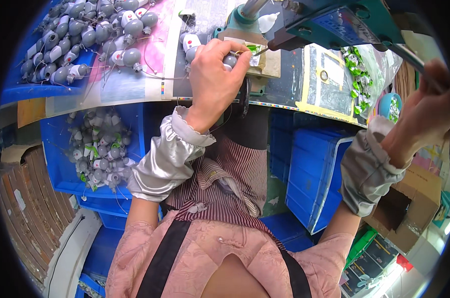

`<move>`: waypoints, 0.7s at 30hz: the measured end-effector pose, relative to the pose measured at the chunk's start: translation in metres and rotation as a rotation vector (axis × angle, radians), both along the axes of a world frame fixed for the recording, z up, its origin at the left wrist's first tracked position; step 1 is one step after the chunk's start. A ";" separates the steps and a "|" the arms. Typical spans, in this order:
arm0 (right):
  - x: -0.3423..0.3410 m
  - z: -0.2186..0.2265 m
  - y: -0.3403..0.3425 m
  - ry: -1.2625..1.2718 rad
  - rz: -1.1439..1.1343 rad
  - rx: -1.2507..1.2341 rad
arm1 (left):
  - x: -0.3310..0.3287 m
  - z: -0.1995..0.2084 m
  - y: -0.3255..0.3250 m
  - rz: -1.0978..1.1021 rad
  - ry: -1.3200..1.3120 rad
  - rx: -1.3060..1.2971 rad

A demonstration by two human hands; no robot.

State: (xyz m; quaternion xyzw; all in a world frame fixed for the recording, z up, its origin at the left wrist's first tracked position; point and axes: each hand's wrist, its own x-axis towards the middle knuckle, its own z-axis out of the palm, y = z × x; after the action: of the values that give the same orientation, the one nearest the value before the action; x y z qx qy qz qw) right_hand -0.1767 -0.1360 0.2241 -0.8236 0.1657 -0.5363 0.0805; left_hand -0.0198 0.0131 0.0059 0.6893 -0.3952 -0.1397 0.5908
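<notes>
My left hand (215, 74) is closed in a pinch around a small grey rounded part (230, 60), just in front of the teal hand press (344, 27). A bright green and silvery piece (255, 52) lies at the press base by my fingertips. Another grey-and-white part with a red dot (190, 41) rests beside the knuckles, partly hidden. At the far right my right hand (426, 107) is wrapped round the metal lever (409, 55) of the press. Grey satin sleeve covers are on both my forearms.
Many grey-and-white parts with thin wires (76, 35) are heaped at the back left. A blue bin (53, 169) below holds more, some with green pieces. Green pieces (356, 74) lie right of the press, near a blue cup (385, 105). Blue crate (307, 174) and cardboard box (418, 198) stand lower right.
</notes>
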 end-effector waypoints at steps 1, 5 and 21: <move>0.006 0.001 0.019 0.025 -0.014 0.012 | 0.000 0.000 0.000 0.007 -0.024 -0.010; -0.040 -0.015 0.051 0.284 -0.116 -0.293 | -0.005 0.005 0.000 0.021 -0.088 0.018; -0.070 -0.082 0.044 0.476 -0.005 -0.416 | -0.003 0.001 0.005 0.053 -0.285 0.028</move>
State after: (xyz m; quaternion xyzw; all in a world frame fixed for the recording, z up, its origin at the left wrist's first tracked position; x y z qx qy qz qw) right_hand -0.2470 -0.0916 0.1424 -0.9244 0.0688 -0.3512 -0.1319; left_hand -0.0226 0.0176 0.0069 0.7206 -0.4548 -0.0304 0.5225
